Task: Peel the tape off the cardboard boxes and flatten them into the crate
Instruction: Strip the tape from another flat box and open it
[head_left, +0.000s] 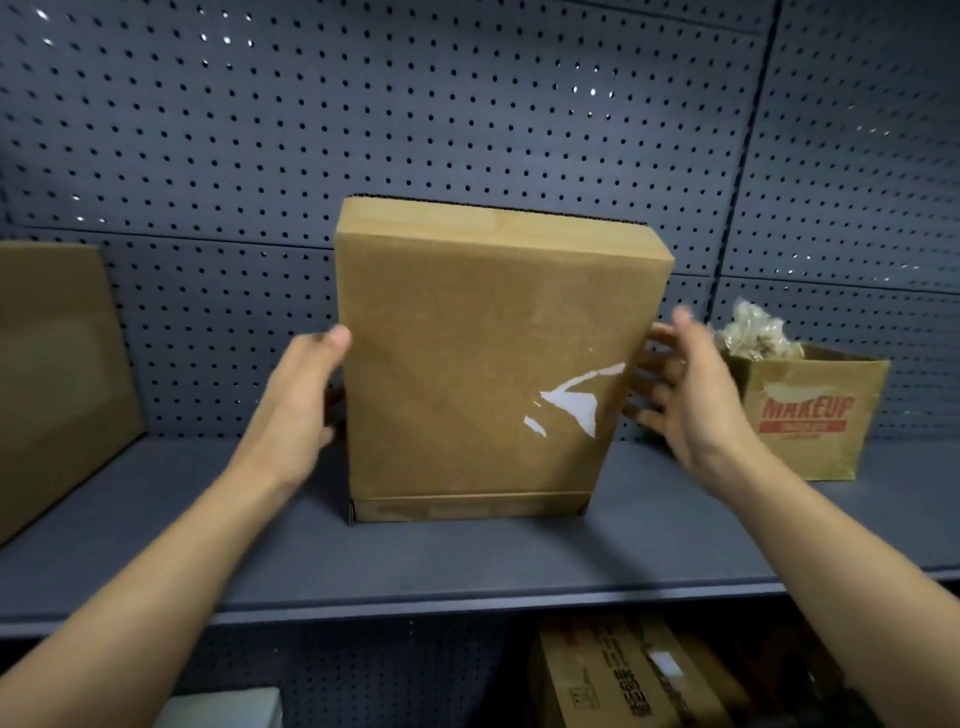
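Cardboard box (483, 358) upright between left hand (304, 400) and right hand (691, 395).

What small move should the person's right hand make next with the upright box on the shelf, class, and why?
Probably close the right hand onto the upright box's right edge. The left hand already grips the left edge, while the right hand is open, blurred and just beside the box. Both hands seem needed to lift it off the shelf.

I see a grey shelf (467, 566) backed by dark pegboard (363, 104), with a white object (228, 709) below left.
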